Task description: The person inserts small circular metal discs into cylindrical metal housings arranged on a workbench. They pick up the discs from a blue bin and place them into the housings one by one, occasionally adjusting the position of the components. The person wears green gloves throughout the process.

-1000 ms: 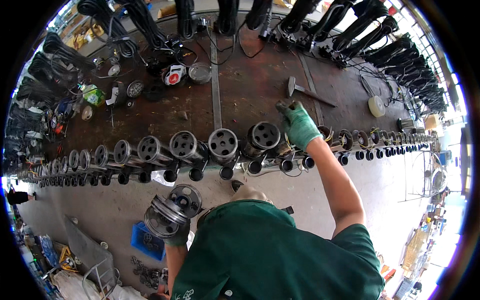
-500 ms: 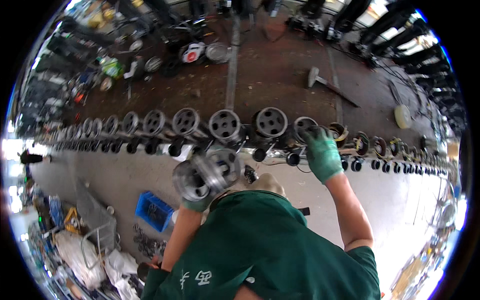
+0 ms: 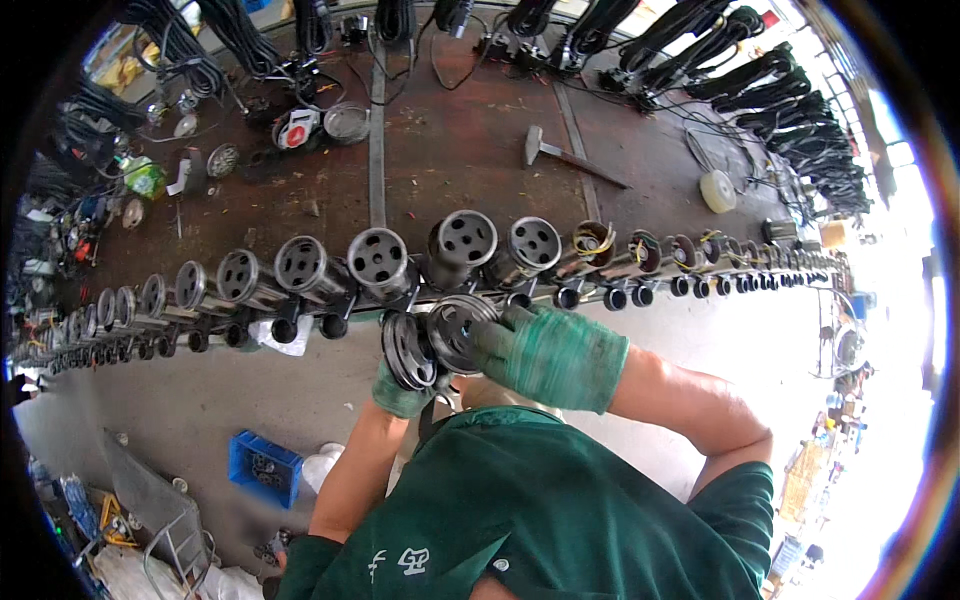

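My left hand point(image 3: 402, 392), in a green glove, grips a stack of round perforated metal end caps point(image 3: 410, 348) from below, close to my chest. My right hand point(image 3: 548, 352), also gloved in green, grasps the front cap point(image 3: 455, 328) of that stack. Just beyond the hands a long row of metal pump housings point(image 3: 378, 258) lies along the edge of a rusty workbench point(image 3: 470, 160). Those to the left wear perforated caps; those to the right, such as the open housing point(image 3: 592, 240), show copper windings.
A hammer point(image 3: 570, 155) lies on the bench at the back. Coiled black cables point(image 3: 760, 75) line the far edge. A white roll point(image 3: 717, 190) sits at right, a green bottle point(image 3: 148, 178) at left. A blue crate point(image 3: 264, 467) stands on the concrete floor.
My right hand left the housings on the bench and came back to the caps. My left hand raised the stack toward the middle, and both hands now meet on it.
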`<action>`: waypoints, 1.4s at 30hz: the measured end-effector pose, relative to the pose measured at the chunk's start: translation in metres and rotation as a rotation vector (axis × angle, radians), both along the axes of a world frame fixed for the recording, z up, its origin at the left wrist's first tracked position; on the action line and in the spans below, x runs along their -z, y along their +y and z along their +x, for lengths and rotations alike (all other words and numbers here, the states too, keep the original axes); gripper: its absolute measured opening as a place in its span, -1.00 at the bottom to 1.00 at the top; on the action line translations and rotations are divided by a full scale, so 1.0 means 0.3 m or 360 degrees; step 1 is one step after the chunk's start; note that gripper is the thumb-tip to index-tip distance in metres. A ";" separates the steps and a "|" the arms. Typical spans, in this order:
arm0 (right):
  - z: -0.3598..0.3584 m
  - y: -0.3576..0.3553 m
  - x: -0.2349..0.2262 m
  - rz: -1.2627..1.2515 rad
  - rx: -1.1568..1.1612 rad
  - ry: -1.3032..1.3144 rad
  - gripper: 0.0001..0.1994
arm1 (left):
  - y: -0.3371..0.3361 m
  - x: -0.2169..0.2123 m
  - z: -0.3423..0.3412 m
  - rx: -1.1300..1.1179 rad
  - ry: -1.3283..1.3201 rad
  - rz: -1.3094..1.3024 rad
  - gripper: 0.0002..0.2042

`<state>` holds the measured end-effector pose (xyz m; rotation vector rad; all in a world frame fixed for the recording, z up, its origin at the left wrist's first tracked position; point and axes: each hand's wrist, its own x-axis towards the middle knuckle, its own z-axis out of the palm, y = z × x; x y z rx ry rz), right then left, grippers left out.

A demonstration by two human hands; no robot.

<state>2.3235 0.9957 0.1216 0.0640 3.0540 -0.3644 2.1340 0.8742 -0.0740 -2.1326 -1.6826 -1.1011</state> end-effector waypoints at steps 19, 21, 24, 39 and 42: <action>0.592 0.509 0.515 -0.0050 0.1106 -0.0103 -0.78 | 0.095 -0.158 0.330 -0.0317 0.0246 -0.0245 -0.57; 0.631 0.514 0.490 -0.0214 0.1030 0.0042 -0.76 | 0.144 -0.176 0.398 -0.0263 0.0324 -0.0158 -0.57; 0.685 0.494 0.446 -0.0716 0.0958 0.0456 -0.73 | 0.195 -0.144 0.506 -0.0233 0.0047 -0.0311 -0.48; 1.247 0.595 0.272 -0.1936 0.1452 0.1036 -0.59 | 0.588 -0.174 0.765 0.0375 -0.1370 -0.0936 -0.48; 1.331 0.660 0.320 -0.1109 0.1758 0.1067 -0.66 | 0.781 -0.395 0.850 0.0391 -0.1308 -0.1183 -0.53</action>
